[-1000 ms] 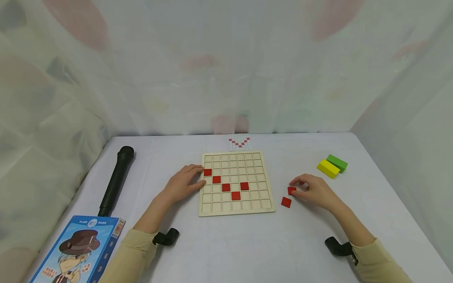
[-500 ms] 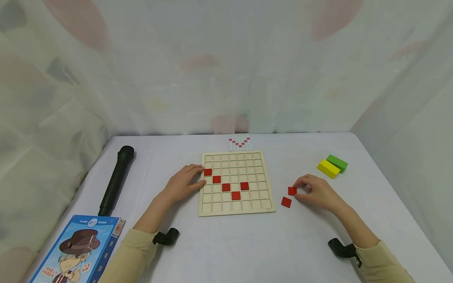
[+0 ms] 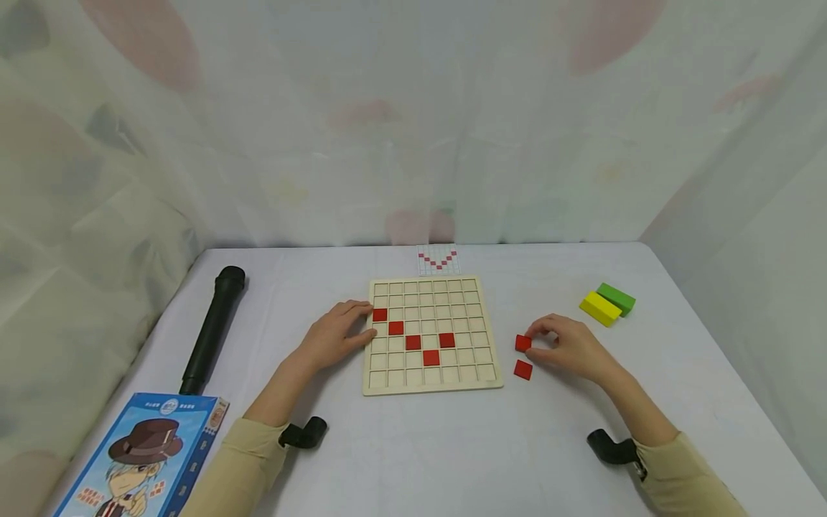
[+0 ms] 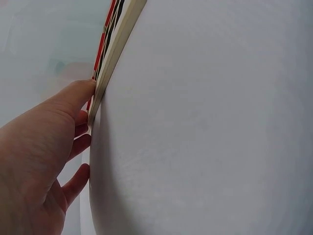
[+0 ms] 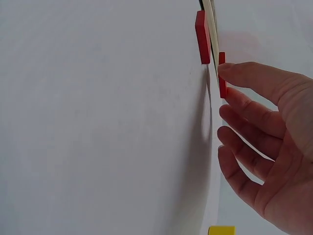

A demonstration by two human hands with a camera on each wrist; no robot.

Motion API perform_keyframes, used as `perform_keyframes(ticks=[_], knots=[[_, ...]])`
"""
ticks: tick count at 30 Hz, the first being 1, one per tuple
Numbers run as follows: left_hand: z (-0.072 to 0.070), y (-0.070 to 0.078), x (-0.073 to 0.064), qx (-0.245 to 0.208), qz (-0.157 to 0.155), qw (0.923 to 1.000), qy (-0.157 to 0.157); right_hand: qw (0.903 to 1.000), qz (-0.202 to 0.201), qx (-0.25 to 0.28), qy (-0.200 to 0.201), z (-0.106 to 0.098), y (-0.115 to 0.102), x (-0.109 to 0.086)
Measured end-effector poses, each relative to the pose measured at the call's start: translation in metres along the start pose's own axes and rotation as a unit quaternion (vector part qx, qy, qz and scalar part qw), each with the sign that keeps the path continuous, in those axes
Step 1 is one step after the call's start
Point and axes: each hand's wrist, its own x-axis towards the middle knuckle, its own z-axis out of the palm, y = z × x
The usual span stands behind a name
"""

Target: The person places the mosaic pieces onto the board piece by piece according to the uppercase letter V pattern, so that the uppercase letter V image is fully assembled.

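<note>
A pale wooden grid board (image 3: pixel 461 373) lies flat in the middle of the head view, with several red square tiles (image 3: pixel 431 357) in its cells. My left hand (image 3: pixel 328 339) rests at the board's left edge, thumb and fingertips touching it. To the right of the board, my right hand (image 3: pixel 571 348) pinches a red tile (image 3: pixel 522 343) between thumb and index finger, its other fingers loosely bent. Another loose red tile (image 3: pixel 522 370) lies nearer the front. The right wrist view shows the pinched tile (image 5: pixel 222 88) edge-on, partly covered by the thumb.
Behind the board lies a small card (image 3: pixel 438 260) printed with red squares in a V on a grid. Yellow (image 3: pixel 600 308) and green (image 3: pixel 616 299) blocks sit at the right. A black microphone-shaped object (image 3: pixel 213 330) and a blue box (image 3: pixel 142 459) lie at the left.
The right hand has shifted slightly left, and the tile at its fingertips has moved left and a little farther back. The left hand and board stay put.
</note>
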Motion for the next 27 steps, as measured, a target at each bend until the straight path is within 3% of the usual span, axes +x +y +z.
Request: perform_keyframes(ticks=[19, 27], knots=[[-0.001, 0.002, 0.001, 0.006, -0.002, 1.0000, -0.003, 0.9990, -0.021, 0.031, -0.023, 0.021, -0.032, 0.043], [-0.001, 0.002, 0.000, 0.005, 0.001, 1.0000, -0.002, 0.9989, -0.008, 0.034, -0.030, 0.031, -0.046, 0.063]])
